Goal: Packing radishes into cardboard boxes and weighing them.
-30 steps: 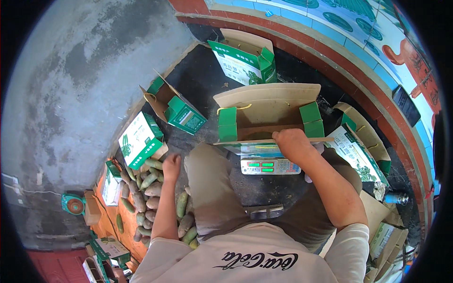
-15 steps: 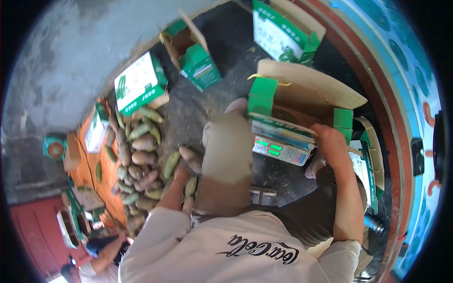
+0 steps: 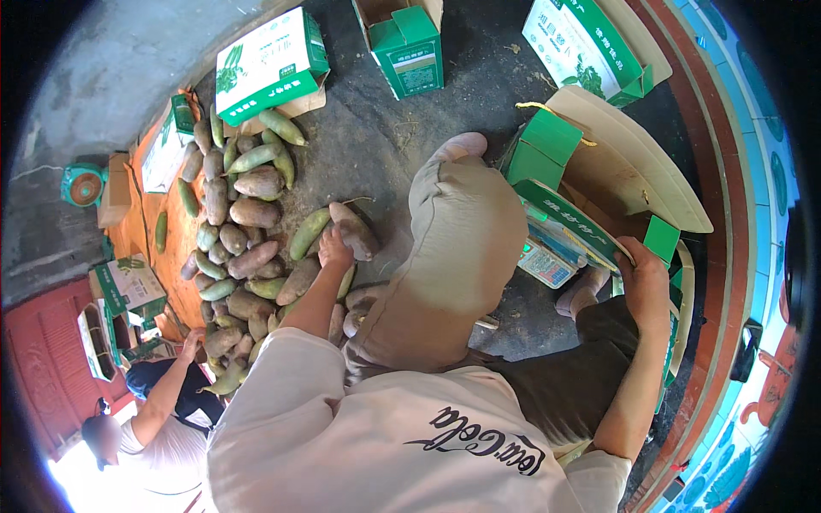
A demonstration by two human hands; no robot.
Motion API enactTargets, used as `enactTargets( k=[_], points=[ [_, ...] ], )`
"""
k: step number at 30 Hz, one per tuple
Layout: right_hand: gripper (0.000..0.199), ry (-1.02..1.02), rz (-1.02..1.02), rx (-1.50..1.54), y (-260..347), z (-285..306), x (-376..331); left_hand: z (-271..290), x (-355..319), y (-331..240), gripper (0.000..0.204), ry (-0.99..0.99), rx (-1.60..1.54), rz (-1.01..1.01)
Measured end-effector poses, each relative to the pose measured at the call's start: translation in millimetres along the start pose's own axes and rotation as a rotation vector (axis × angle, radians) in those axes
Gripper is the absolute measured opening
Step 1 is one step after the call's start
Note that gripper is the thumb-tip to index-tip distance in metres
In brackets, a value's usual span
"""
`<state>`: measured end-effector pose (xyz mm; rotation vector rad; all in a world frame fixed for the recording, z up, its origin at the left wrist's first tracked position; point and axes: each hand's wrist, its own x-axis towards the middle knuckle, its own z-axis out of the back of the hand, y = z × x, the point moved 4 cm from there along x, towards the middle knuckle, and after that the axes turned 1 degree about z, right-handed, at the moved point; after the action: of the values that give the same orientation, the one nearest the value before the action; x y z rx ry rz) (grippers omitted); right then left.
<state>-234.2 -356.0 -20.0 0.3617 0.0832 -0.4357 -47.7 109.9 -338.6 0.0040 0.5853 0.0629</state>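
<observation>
Root vegetable point(image 3: 357, 232): brownish, just left of the frame's centre, its lower left end covered by fingers.
Left hand point(image 3: 334, 250): touching that root; cannot tell whether the fingers have closed round it.
Right hand point(image 3: 643, 278): right of centre, gripping the front flap of an open carton point(image 3: 571, 215), whose inside is mostly hidden.
Scale point(image 3: 546, 263): partly covered by carton and knee.
Co-worker point(image 3: 162, 419): lower left, partly cut off by the dark rim.
</observation>
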Motion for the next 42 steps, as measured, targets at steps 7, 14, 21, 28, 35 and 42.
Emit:
enactTargets(
  k=[7,14,21,28,35,42],
  points=[
    [0.021,-0.002,-0.056,0.032,-2.3,0.1,0.8,19.7,38.5,-21.8,0.069,-0.105,0.063,-0.087],
    [0.025,-0.022,-0.069,0.034,-4.0,-0.2,2.8,27.3,54.6,-47.9,0.061,0.153,0.627,-0.287],
    [0.025,-0.001,-0.065,0.022,-3.1,3.3,3.4,26.2,69.6,-34.3,0.042,0.14,0.638,-0.106],
    [0.016,-0.034,-0.015,-0.056,-8.1,-2.9,-1.3,5.6,42.0,-15.4,0.063,0.426,0.71,-0.301],
    [0.012,-0.084,0.02,-0.069,-14.3,-9.3,-6.5,7.6,-11.2,-19.9,0.047,0.411,0.753,-0.394],
    [0.012,-0.076,0.118,-0.188,-4.8,-13.5,-7.4,23.2,41.8,46.6,0.026,0.37,0.526,-0.422]
  ],
)
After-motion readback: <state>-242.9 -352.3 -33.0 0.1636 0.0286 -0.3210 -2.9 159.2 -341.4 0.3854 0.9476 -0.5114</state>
